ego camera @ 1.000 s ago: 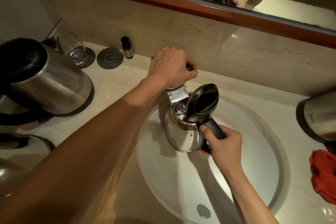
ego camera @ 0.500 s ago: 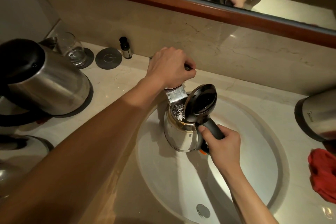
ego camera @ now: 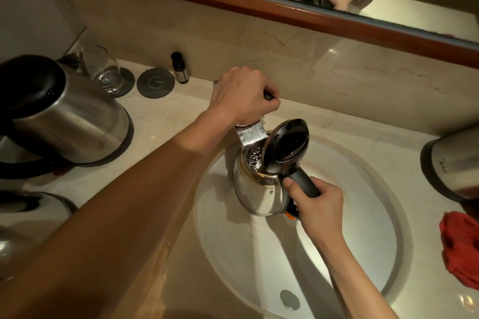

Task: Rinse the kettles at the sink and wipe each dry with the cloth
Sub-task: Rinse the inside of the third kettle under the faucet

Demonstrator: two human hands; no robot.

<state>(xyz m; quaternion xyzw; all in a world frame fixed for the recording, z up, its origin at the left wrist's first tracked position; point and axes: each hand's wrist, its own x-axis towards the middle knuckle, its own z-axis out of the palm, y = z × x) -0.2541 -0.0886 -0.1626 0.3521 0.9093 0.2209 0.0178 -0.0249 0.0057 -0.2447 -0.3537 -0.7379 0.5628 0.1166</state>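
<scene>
Head view shows the kettle (ego camera: pixel 255 189) over the sink (ego camera: pixel 368 228), lid up, under the spout (ego camera: pixel 251 134). I see my right hand (ego camera: pixel 317 203) wrapped round its handle and my left (ego camera: pixel 242 97) clenched on the tap lever (rinse step, filling). Next I judge: shut off, swirl, tip out.

Looking like a hotel bathroom vanity: an oval white undermount sink (ego camera: pixel 363 215) sitting in a beige marble bench (ego camera: pixel 160 116), a wood-framed mirror (ego camera: pixel 259 5) running along the marble backsplash, a drinking glass (ego camera: pixel 103 70) standing on a round coaster (ego camera: pixel 128 83), a small toiletry bottle (ego camera: pixel 179 68) waiting beside another coaster.
</scene>
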